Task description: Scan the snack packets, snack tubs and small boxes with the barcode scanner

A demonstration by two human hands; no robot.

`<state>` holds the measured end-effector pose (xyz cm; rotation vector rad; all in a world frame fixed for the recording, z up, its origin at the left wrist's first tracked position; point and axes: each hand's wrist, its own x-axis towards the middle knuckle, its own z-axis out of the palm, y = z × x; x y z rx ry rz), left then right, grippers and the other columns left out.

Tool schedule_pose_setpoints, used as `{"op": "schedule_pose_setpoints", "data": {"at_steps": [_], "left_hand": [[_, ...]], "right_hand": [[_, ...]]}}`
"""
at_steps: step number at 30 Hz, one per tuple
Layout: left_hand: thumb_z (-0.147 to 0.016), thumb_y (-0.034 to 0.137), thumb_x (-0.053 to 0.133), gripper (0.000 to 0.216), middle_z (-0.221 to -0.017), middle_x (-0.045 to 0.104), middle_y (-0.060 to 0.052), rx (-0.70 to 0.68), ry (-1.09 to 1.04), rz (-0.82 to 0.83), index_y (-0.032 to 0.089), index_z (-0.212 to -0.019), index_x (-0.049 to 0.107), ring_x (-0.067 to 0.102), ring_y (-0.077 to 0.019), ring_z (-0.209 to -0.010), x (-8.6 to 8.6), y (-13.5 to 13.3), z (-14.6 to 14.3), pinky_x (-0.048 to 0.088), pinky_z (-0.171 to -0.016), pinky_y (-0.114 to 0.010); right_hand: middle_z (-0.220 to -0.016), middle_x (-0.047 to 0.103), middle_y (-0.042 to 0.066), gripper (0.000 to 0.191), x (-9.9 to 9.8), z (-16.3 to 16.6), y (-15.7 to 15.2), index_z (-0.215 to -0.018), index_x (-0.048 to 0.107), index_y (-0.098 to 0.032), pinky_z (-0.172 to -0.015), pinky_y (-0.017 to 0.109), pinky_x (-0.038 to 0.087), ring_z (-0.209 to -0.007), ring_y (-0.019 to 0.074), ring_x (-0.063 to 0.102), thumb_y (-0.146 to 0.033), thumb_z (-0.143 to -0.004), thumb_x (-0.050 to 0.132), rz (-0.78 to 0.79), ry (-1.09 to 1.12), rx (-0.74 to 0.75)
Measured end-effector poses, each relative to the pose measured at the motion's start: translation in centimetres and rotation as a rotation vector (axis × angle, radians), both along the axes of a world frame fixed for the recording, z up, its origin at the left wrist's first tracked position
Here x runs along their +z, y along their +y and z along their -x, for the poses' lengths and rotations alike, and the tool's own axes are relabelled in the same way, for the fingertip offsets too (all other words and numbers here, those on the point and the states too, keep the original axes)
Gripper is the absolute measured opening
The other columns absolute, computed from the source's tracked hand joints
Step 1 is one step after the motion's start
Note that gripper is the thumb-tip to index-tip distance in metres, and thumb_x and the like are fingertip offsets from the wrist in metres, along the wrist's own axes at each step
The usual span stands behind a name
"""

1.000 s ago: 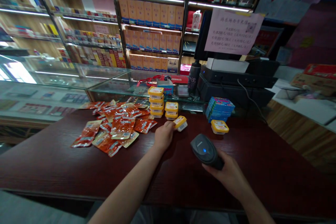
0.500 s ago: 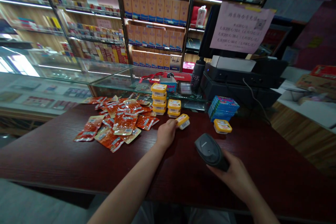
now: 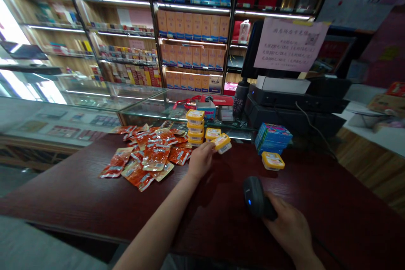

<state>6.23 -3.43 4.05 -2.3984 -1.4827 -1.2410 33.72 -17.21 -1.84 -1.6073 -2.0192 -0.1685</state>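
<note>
My left hand grips a small yellow-lidded plastic tub by its left end, tilted, with its barcode side toward me. Just behind it stand a short pile of similar tubs and a taller stack of tubs. In my right hand is a dark barcode scanner, held over the table with a small blue light lit on its head. A single yellow tub sits farther right, in front of a stack of blue boxes.
Orange foil packets lie heaped on the left of the dark red table. A glass display counter runs behind. At the back right stand a monitor with a paper sign and a black dark-cased machine with a cable.
My left hand has lifted and tilted the tub slightly. The scanner has turned and moved down and right, and its blue light now shows. The camera view has shifted a little.
</note>
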Motion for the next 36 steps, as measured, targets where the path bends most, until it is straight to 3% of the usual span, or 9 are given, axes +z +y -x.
{"op": "schedule_pose_setpoints", "data": {"at_steps": [8, 13, 18, 23, 29, 36], "left_hand": [[-0.09, 0.02, 0.045, 0.019, -0.102, 0.063, -0.008, 0.128, 0.263, 0.061, 0.017, -0.101, 0.06, 0.061, -0.0198, -0.09, 5.8, 4.0, 0.3, 0.048, -0.079, -0.03], [-0.088, 0.014, 0.045, 0.021, -0.106, 0.059, -0.01, 0.071, 0.392, 0.039, 0.017, -0.104, 0.059, 0.059, -0.0198, -0.093, 7.5, 6.1, 0.3, 0.047, -0.081, -0.031], [-0.087, 0.011, 0.045, 0.02, -0.102, 0.061, -0.011, 0.0, 0.555, 0.043, 0.014, -0.098, 0.061, 0.059, -0.0209, -0.093, 7.2, 7.0, 0.9, 0.046, -0.083, -0.033], [-0.089, 0.028, 0.048, 0.021, -0.102, 0.062, -0.01, 0.073, 0.464, -0.023, 0.017, -0.099, 0.063, 0.055, -0.0229, -0.099, 6.4, 6.4, 0.8, 0.043, -0.085, -0.035], [-0.089, 0.02, 0.047, 0.02, -0.1, 0.063, -0.009, 0.177, 0.416, 0.006, 0.018, -0.091, 0.066, 0.056, -0.0216, -0.097, 6.2, 6.2, 0.9, 0.043, -0.081, -0.032], [-0.092, 0.025, 0.043, 0.023, -0.108, 0.062, -0.009, 0.19, 0.395, -0.037, 0.019, -0.099, 0.064, 0.054, -0.0225, -0.102, 5.6, 5.6, 1.2, 0.043, -0.082, -0.032]], "right_hand": [[-0.105, 0.071, 0.008, 0.033, -0.6, 0.0, -0.1, -0.111, 0.057, -0.022, -0.074, 0.033, 0.052, -0.089, 0.0227, 0.068, -0.02, -0.078, 0.051, -0.024, -0.006, 0.023], [-0.103, 0.072, 0.006, 0.035, -1.0, 0.0, 0.0, -0.111, 0.056, -0.023, -0.074, 0.031, 0.052, -0.088, 0.0213, 0.068, -0.019, -0.077, 0.05, -0.052, 0.001, 0.028], [-0.102, 0.072, 0.006, 0.036, -1.1, -0.1, 0.0, -0.113, 0.055, -0.023, -0.072, 0.032, 0.052, -0.085, 0.0218, 0.068, -0.02, -0.078, 0.051, -0.038, -0.041, 0.018], [-0.105, 0.07, 0.007, 0.037, -1.3, -0.1, 0.0, -0.114, 0.054, -0.023, -0.075, 0.032, 0.052, -0.09, 0.0218, 0.068, -0.017, -0.077, 0.051, -0.04, -0.068, 0.018], [-0.105, 0.07, 0.006, 0.037, -1.3, -0.1, -0.1, -0.114, 0.053, -0.023, -0.073, 0.031, 0.051, -0.09, 0.0213, 0.067, -0.018, -0.078, 0.05, -0.041, -0.054, 0.023], [-0.103, 0.071, 0.006, 0.035, -1.1, -0.2, -0.1, -0.113, 0.055, -0.022, -0.074, 0.032, 0.05, -0.087, 0.0217, 0.068, -0.021, -0.079, 0.052, -0.032, -0.054, 0.008]]}}
